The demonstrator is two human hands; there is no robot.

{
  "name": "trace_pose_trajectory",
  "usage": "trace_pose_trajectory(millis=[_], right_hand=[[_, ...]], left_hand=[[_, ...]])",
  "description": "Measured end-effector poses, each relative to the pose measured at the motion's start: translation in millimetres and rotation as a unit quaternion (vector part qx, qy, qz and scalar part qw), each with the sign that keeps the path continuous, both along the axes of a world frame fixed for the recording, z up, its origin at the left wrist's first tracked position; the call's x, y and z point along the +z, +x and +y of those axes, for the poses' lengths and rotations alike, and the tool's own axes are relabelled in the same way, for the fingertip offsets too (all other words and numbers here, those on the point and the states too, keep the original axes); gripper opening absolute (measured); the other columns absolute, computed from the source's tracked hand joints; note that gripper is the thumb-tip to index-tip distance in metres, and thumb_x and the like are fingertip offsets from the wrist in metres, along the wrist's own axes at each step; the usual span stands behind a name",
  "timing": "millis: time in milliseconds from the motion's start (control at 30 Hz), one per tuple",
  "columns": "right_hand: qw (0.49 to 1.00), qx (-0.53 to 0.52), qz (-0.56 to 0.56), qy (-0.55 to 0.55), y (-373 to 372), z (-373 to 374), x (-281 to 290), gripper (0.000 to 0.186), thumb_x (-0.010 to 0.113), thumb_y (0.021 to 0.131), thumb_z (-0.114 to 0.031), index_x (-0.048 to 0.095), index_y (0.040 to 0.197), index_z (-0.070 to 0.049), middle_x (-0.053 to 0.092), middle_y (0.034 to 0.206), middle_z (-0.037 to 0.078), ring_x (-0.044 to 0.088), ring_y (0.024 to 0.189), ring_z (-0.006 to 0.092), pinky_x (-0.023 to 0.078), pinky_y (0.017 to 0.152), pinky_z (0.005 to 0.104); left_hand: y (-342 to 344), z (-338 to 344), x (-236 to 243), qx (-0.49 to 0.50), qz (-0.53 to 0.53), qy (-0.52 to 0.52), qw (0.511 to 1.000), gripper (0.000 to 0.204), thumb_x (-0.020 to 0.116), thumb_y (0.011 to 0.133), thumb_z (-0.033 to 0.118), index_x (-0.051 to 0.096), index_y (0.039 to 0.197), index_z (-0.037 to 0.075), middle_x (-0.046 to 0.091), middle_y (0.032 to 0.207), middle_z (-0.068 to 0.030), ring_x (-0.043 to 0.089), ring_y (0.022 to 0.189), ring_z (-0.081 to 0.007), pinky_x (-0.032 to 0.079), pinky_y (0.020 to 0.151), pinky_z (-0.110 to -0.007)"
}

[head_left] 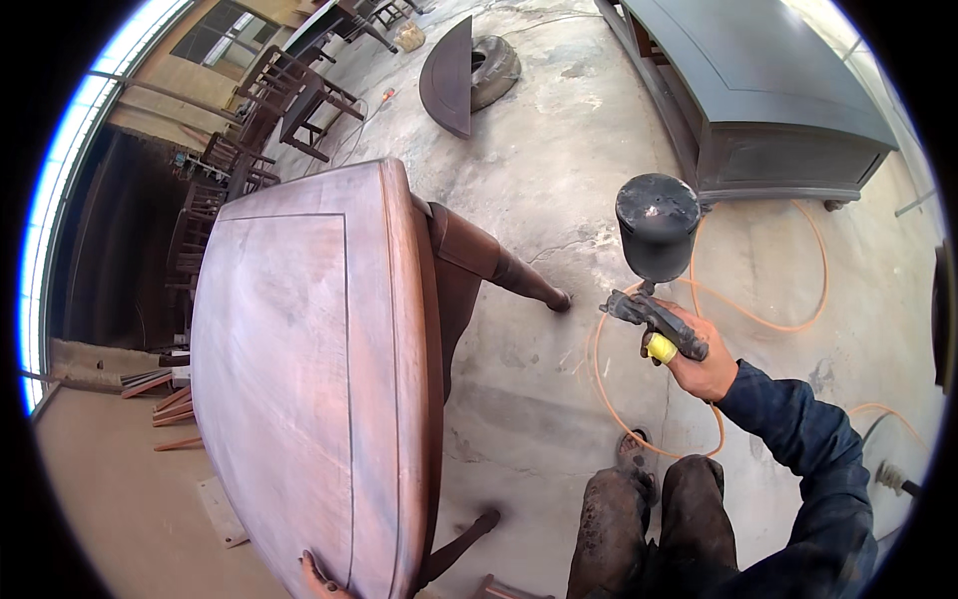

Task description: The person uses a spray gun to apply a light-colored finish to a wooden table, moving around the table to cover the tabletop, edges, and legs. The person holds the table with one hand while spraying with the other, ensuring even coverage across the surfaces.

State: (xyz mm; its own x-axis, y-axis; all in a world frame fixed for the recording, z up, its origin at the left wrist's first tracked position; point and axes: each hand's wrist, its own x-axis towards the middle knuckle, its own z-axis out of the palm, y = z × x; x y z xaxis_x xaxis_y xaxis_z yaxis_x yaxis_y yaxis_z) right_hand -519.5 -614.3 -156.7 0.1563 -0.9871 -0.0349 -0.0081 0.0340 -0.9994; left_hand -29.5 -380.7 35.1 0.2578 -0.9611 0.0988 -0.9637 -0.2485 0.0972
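My right hand [704, 364] is wrapped round the handle of a dark spray gun [654, 321], held out over the floor to the right of a wooden table. A black paint cup [657, 235] sits on top of the gun, and yellow tape [661, 347] shows by my fingers. At the lower edge my left hand [321, 579] rests on the near end of the tabletop [284, 369], only partly in view, its visible fingers stretched out. The tabletop is reddish-brown with hazy pale patches and a dark grooved line. One turned table leg [529, 280] shows on its right side.
An orange air hose [599, 374] loops over the concrete floor around my feet. A dark cabinet [778, 90] stands at the far right. Farther off, a half-round board [449, 85] leans on a tire [496, 72]. Wooden chairs [304, 105] line the far left.
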Motion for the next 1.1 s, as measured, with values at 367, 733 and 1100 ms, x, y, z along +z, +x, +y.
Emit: trace_pose_trajectory(millis=[367, 733, 1100], right_hand=[[0.997, 0.034, 0.071, -0.020, -28, -18, 144, 0.031, 0.066, 0.088, -0.004, 0.061, 0.119, 0.003, 0.062, 0.132, 0.023, 0.070, 0.103, 0.0302, 0.053, 0.088, 0.0331], [0.986, 0.164, 0.024, -0.031, -83, -107, 108, 0.057, 0.065, 0.079, 0.003, 0.054, 0.136, 0.001, 0.059, 0.136, 0.022, 0.063, 0.116, 0.0400, 0.050, 0.097, 0.0357], [0.953, 0.299, -0.044, 0.035, -103, -205, 73, 0.059, 0.061, 0.079, 0.003, 0.053, 0.137, 0.001, 0.059, 0.136, 0.021, 0.061, 0.119, 0.0389, 0.049, 0.101, 0.0375]], left_hand=[[-64, -118, 32, -0.032, 0.137, 0.013, 0.990, 0.059, 0.041, 0.103, 0.019, 0.024, 0.151, -0.011, 0.025, 0.158, -0.0272, 0.020, 0.149, -0.0396, 0.012, 0.122, -0.046], [-145, -444, -35, 0.045, 0.041, -0.098, 0.993, 0.050, 0.045, 0.103, 0.022, 0.040, 0.142, -0.009, 0.041, 0.146, -0.0280, 0.038, 0.137, -0.0407, 0.027, 0.117, -0.045], [-174, -433, -19, 0.108, 0.109, -0.116, 0.981, 0.047, 0.038, 0.107, 0.023, 0.039, 0.144, -0.006, 0.042, 0.144, -0.0254, 0.040, 0.136, -0.0372, 0.029, 0.116, -0.041]])
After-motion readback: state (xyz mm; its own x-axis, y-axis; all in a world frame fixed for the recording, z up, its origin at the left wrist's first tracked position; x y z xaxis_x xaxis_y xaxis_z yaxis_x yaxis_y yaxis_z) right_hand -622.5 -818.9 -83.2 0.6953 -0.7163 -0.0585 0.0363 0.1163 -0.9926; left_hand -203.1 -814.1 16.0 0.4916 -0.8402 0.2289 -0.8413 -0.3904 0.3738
